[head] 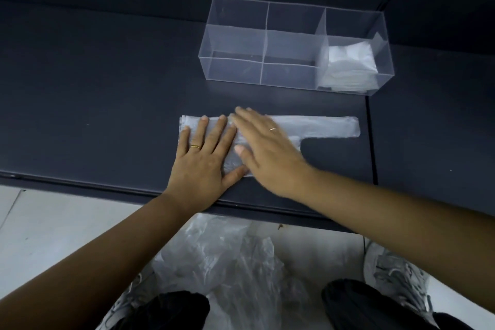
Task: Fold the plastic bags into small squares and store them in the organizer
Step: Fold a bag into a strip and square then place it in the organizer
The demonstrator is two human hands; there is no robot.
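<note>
A clear plastic bag lies flat on the dark table, folded lengthwise, its handle strip stretching to the right. My left hand rests flat on the bag's left end, fingers spread. My right hand lies flat on the bag's middle, slightly blurred, its fingertips overlapping the left hand's fingers. A clear organizer with several compartments stands behind the bag. Its right compartment holds folded bags.
A heap of loose clear bags lies on the pale floor by my feet, below the table's front edge. A seam runs front to back in the table surface right of the bag. A dark wall backs the table.
</note>
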